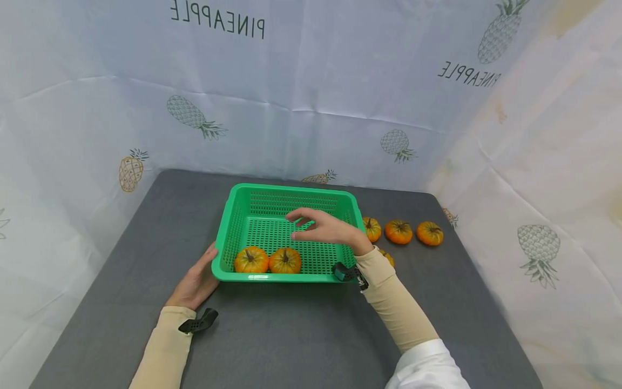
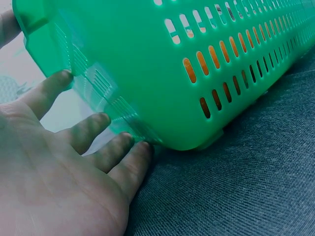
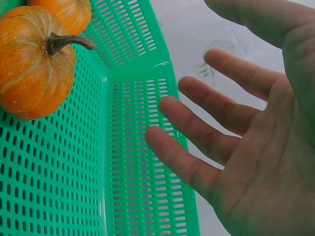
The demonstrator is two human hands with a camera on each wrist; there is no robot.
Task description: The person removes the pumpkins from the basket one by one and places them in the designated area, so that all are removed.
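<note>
A green plastic basket (image 1: 291, 278) with slotted walls stands on the dark table. Two small orange pumpkins, a left one (image 1: 250, 260) and a right one (image 1: 285, 261), sit side by side in its near left part. My left hand (image 1: 196, 278) is at the basket's left end; in the left wrist view its fingertips (image 2: 140, 150) touch the end wall with the fingers spread. Above the basket's inside hovers my right hand (image 1: 323, 227), with loosely bent fingers and nothing in them. The right wrist view shows its palm and spread fingers near a pumpkin (image 3: 37, 64) in the basket.
Right of the basket lie several more small pumpkins: one beside its wall (image 1: 372, 229), a middle one (image 1: 398, 232), an outer one (image 1: 430, 233), and one partly hidden behind the right forearm (image 1: 387, 258). A pineapple-print cloth (image 1: 291, 135) hangs behind the grey table (image 1: 291, 335).
</note>
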